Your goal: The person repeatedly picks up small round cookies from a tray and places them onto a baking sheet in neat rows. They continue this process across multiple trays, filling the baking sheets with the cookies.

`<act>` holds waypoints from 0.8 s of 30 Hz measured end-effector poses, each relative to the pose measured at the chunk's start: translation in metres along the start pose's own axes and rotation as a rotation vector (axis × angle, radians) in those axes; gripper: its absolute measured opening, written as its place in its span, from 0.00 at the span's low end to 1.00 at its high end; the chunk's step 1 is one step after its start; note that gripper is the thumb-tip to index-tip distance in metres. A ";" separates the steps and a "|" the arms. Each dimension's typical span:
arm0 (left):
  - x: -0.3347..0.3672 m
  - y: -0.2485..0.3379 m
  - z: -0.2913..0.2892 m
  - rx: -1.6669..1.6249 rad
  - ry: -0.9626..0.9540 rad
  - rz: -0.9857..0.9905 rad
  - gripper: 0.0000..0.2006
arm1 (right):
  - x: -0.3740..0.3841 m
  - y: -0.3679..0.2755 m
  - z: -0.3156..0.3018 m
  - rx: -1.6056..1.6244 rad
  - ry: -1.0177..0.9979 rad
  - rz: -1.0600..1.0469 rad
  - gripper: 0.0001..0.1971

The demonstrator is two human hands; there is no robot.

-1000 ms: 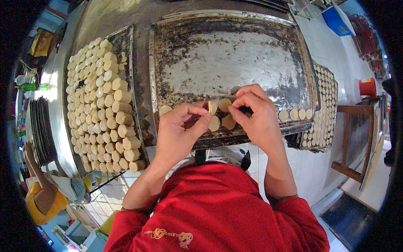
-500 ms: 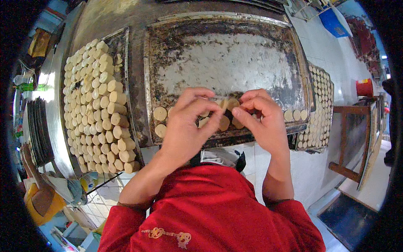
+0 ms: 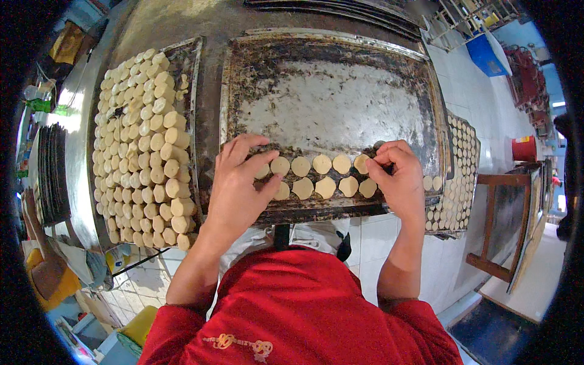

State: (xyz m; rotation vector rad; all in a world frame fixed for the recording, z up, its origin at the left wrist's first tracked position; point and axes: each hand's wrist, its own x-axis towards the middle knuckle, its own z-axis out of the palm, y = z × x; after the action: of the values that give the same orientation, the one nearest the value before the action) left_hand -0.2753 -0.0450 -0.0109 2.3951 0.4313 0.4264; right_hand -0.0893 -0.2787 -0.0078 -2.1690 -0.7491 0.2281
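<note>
Pale round dough discs (image 3: 300, 166) lie in two rows along the near edge of a dark, worn baking tray (image 3: 340, 97). My left hand (image 3: 237, 182) is over the left end of the rows, its fingers apart and the thumb below a partly covered disc. At the right, my right hand (image 3: 398, 176) has curled fingers, with thumb and forefinger at the edge of a dough disc (image 3: 362, 163) in the upper row. Some discs in the lower row have uneven, pointed edges. Others are hidden under both hands.
To the left, a second tray carries a dense block of stacked dough pieces (image 3: 146, 146). At the right, another tray (image 3: 456, 176) is filled with discs. Dark trays (image 3: 340, 12) are stacked at the far edge. A wooden frame (image 3: 493, 225) and a red bucket (image 3: 524, 148) stand further right.
My hands have moved apart from the middle, left hand leftward and right hand rightward. The disc held up between them is no longer there; the discs in the middle now show.
</note>
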 end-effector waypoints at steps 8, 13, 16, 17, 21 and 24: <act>-0.015 -0.016 -0.003 -0.043 0.071 -0.001 0.16 | -0.001 -0.008 -0.002 -0.074 0.031 0.102 0.12; -0.020 -0.021 0.001 -0.060 0.078 0.006 0.17 | -0.001 0.002 -0.001 -0.063 0.063 0.047 0.15; -0.020 -0.016 -0.007 -0.095 0.060 -0.018 0.16 | 0.001 -0.003 -0.001 -0.033 0.023 0.087 0.16; -0.021 -0.017 -0.007 -0.141 0.078 -0.008 0.15 | 0.002 -0.004 0.000 -0.030 0.018 0.090 0.15; -0.030 -0.017 -0.017 -0.257 0.184 -0.016 0.14 | 0.001 -0.003 0.002 -0.052 0.043 0.017 0.15; -0.046 -0.007 -0.045 -0.194 0.287 -0.028 0.15 | 0.001 -0.006 0.002 -0.041 0.034 0.050 0.15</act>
State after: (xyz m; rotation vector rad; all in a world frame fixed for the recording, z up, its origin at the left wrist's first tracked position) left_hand -0.3362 -0.0342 0.0084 2.1445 0.5248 0.7684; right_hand -0.0919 -0.2743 -0.0048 -2.2270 -0.6868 0.2028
